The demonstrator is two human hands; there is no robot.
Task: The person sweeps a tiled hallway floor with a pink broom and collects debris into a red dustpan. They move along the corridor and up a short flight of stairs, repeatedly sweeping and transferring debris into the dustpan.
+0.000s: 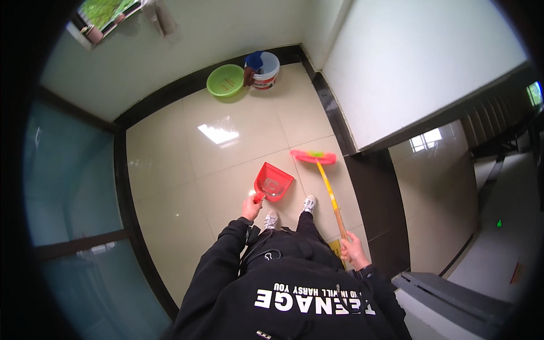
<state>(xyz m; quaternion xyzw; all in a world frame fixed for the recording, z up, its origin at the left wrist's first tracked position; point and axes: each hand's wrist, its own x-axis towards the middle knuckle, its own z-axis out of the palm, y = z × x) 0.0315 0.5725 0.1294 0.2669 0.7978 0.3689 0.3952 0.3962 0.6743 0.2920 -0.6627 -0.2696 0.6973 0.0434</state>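
My left hand (252,208) is closed round the short handle of a red plastic dustpan (272,182), which is held in front of my feet with its wide edge pointing away from me. Some small bits seem to lie in the pan. In my right hand (355,250) is the wooden end of a broom handle, yellow further along. The pink broom head (313,157), with a green middle, is beyond and to the right of the dustpan, near the dark floor border. Whether its bristles touch the tiles I cannot tell.
Against the far wall stand a green plastic basin (226,80) and a white bucket (267,72) with blue and brown cloths over its rim. Frosted glass panels (76,170) are at the left. A dark threshold (376,191) leads right. A yellow item (337,248) lies beside my right leg.
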